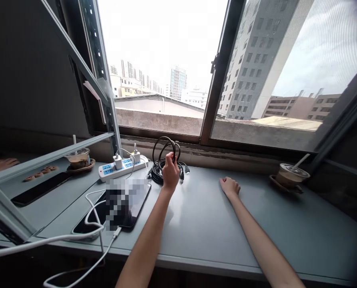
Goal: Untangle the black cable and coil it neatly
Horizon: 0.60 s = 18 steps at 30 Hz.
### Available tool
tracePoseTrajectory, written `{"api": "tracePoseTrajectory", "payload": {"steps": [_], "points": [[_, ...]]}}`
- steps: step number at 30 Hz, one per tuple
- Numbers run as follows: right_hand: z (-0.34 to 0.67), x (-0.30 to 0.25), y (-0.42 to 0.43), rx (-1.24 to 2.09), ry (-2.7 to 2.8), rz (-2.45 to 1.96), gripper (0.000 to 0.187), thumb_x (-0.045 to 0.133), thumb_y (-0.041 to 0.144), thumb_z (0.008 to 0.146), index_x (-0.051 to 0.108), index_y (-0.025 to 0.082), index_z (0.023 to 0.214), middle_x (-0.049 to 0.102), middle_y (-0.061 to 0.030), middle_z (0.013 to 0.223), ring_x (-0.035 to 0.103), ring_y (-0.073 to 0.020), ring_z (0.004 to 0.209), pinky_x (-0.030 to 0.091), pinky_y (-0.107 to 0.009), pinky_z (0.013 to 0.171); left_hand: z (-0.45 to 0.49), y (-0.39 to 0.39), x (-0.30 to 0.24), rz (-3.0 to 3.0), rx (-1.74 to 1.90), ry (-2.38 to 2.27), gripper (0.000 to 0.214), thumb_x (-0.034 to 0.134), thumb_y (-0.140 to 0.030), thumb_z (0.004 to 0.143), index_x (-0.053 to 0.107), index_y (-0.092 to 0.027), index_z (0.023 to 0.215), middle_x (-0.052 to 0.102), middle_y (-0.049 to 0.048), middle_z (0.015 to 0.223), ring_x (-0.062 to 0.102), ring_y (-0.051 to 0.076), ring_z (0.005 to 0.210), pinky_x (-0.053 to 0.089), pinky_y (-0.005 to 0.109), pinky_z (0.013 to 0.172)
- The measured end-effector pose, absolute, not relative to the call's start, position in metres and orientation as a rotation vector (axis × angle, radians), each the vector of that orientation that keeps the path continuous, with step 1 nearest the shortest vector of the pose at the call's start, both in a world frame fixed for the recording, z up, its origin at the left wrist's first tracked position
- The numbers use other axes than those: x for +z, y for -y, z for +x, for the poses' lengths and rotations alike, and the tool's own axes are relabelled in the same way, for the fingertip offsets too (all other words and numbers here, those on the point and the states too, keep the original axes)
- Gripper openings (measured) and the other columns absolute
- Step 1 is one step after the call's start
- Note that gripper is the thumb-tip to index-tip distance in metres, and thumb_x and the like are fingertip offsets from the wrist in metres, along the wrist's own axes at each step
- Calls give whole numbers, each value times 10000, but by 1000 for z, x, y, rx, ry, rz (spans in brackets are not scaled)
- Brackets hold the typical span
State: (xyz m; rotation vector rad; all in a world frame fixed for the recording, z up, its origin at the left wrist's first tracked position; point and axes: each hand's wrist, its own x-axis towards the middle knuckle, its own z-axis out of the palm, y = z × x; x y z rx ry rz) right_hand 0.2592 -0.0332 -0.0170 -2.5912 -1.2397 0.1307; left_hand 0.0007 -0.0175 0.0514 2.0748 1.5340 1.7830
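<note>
My left hand (170, 173) is closed around a loop of black cable (164, 149), holding it upright near the window sill. The remainder of the black cable (158, 170) lies coiled on the grey desk (202, 224) just below that hand. My right hand (230, 187) rests on the desk to the right, fingers curled, with nothing visible in it. A white and blue power strip (121, 167) with two white chargers plugged in lies left of the coil.
Phones (127, 204) lie flat on the desk at left, with white cables (91, 224) running off the front edge. An iced drink on a saucer (289, 176) stands at right, another cup (79, 158) at left. A metal shelf frame (106, 92) rises on the left.
</note>
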Motion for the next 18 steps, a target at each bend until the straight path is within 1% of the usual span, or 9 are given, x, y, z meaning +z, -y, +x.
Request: {"api": "tracePoseTrajectory", "payload": {"steps": [2,4,6,8,11,15,18], "points": [[260,-17,33,134,1240,-2581,316,451,399,907,573,125,1007,582,-63,967,561,-152,892,465,-358,818,8,26,57,2051,1982,-1424,195,267,-271,930,365,-177,1071,593,121,1036,622,174,879,476,268,676],[260,-17,33,135,1243,-2567,311,453,394,907,572,126,1010,581,-63,972,560,-151,894,465,-358,819,18,35,58,2033,2095,-1354,186,276,-289,928,371,-183,1048,587,116,1028,622,152,805,479,267,671],[261,-17,32,137,1246,-2554,306,456,389,907,571,127,1016,580,-64,979,559,-152,898,465,-358,821,28,44,55,2039,2140,-1287,177,277,-298,926,376,-182,1017,592,103,973,609,129,713,474,255,636],[262,-17,31,142,1248,-2543,303,458,386,907,570,128,1020,579,-65,986,559,-151,900,465,-357,821,37,51,49,2112,2094,-1225,169,278,-293,921,385,-181,989,600,83,892,593,117,650,461,236,599],[263,-17,31,153,1248,-2533,301,458,383,907,570,130,1025,577,-67,993,559,-151,901,467,-356,820,48,59,37,2372,1782,-1217,188,266,-248,908,427,-181,978,612,70,847,581,109,603,435,219,567],[264,-17,30,161,1258,-2523,305,458,383,908,566,131,1042,574,-71,1011,559,-155,912,468,-361,825,62,72,27,2902,1124,-1025,254,284,-156,847,508,-187,963,627,64,882,584,120,606,415,224,553],[265,-16,29,170,1271,-2517,302,460,378,908,565,130,1044,575,-71,1016,560,-155,914,469,-363,828,71,81,23,3069,898,-853,256,339,-155,792,525,-181,966,636,53,865,594,145,635,424,242,564]]}}
